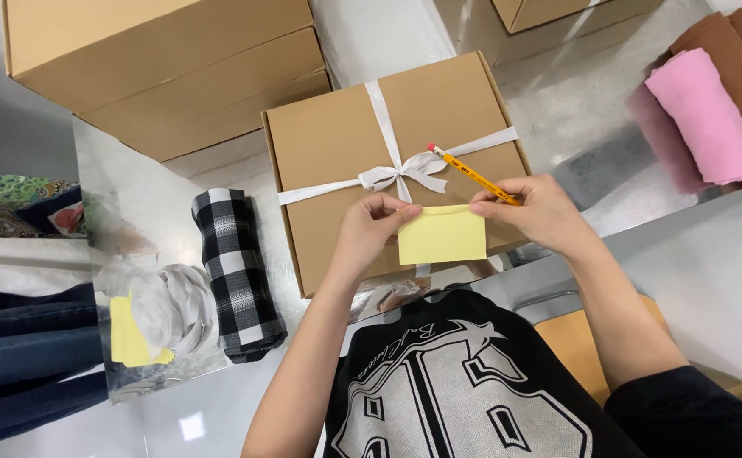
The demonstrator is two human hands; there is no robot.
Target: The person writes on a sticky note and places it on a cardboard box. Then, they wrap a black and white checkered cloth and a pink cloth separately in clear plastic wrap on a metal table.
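Note:
A brown cardboard box (337,144) tied with a white ribbon bow (398,174) sits on a shiny metal table (574,102) in front of me. Over its near edge I hold a yellow sticky note (443,235) by its top corners. My left hand (371,229) pinches the note's upper left corner. My right hand (536,212) pinches the upper right corner and also grips a yellow pencil (471,174), eraser end pointing up-left toward the bow.
A black-and-white checked rolled cloth (237,271) lies left of the box. A white ribbon roll (176,309) and a yellow note pad (129,339) sit further left. Stacked cardboard boxes (159,68) stand at back left. Pink and brown folded cloths (710,110) lie at right.

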